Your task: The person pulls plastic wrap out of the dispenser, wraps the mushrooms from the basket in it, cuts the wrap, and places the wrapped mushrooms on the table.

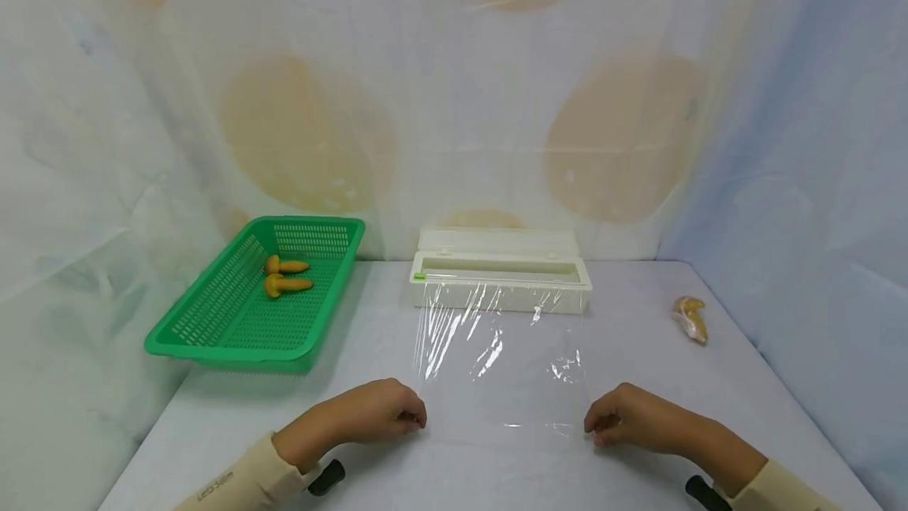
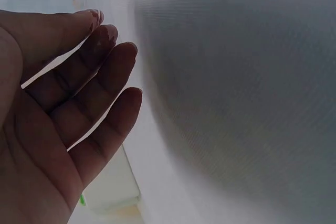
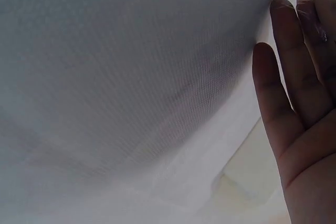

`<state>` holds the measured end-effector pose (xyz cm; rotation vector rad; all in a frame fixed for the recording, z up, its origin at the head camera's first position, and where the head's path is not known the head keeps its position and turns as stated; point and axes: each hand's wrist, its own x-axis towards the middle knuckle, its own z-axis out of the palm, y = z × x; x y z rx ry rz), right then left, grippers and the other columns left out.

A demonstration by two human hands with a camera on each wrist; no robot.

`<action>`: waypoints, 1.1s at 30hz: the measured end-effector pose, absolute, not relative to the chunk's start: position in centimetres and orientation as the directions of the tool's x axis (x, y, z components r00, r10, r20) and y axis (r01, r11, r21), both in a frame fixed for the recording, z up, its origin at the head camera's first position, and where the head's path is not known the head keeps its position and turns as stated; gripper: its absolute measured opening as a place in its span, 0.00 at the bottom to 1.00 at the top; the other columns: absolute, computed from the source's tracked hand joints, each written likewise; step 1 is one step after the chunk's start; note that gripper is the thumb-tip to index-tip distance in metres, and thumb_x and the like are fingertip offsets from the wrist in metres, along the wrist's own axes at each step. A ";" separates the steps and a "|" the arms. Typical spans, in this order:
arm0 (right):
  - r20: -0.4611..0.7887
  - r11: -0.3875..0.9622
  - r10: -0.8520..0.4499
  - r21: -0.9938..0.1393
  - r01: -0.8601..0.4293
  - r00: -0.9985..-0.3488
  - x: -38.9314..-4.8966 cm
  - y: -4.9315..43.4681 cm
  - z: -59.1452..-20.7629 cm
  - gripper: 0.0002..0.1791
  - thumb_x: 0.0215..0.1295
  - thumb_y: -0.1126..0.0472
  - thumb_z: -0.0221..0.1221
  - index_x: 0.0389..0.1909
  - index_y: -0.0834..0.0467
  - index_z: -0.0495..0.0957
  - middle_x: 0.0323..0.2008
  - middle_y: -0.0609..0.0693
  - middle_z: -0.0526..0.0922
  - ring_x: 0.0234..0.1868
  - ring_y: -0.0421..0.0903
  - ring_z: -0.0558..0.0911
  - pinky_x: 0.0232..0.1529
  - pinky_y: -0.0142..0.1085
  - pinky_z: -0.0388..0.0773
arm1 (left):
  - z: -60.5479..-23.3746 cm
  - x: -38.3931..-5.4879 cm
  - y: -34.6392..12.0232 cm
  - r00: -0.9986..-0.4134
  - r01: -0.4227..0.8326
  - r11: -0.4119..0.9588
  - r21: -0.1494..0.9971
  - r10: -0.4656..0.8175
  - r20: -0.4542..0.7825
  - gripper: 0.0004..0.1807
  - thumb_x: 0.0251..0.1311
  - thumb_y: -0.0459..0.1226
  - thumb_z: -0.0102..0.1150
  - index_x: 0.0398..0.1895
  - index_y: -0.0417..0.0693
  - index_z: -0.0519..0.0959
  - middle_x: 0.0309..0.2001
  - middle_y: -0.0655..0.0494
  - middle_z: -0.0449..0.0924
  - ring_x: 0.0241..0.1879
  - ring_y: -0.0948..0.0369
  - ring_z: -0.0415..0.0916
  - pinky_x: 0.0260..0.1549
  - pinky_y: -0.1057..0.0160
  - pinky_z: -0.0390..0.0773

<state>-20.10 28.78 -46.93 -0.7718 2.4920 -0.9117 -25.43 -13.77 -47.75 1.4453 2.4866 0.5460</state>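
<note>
A clear sheet of cling film (image 1: pixel 496 385) stretches over the white table from a cream dispenser box (image 1: pixel 500 296) whose lid is raised at the back. My left hand (image 1: pixel 383 410) pinches the near left corner of the film between thumb and index finger. At the near right corner, my right hand (image 1: pixel 638 418) pinches the film the same way. In the left wrist view, film clings to the thumb (image 2: pixel 94 19) and index fingertip, with the other fingers loosely bent. The right wrist view shows film on a fingertip (image 3: pixel 319 31); the thumb is hidden there.
At the left stands a green plastic basket (image 1: pixel 319 345) with two yellow-brown mushroom-shaped pieces (image 1: pixel 287 284) inside. A similar piece wrapped in film (image 1: pixel 690 319) lies at the right of the table. A small green slider (image 1: pixel 420 276) sits at the box's left end. Patterned sheeting hangs behind.
</note>
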 end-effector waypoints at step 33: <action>-0.198 0.772 -0.556 -0.484 -0.413 -0.807 -18.5 27.6 -47.7 0.12 0.61 0.46 0.65 0.21 0.42 0.78 0.18 0.34 0.74 0.22 0.32 0.71 0.24 0.31 0.71 | -48.5 -23.2 -13.7 -0.522 0.832 0.499 0.244 0.852 0.037 0.03 0.58 0.41 0.66 0.30 0.55 0.87 0.30 0.72 0.72 0.28 0.75 0.68 0.30 0.73 0.71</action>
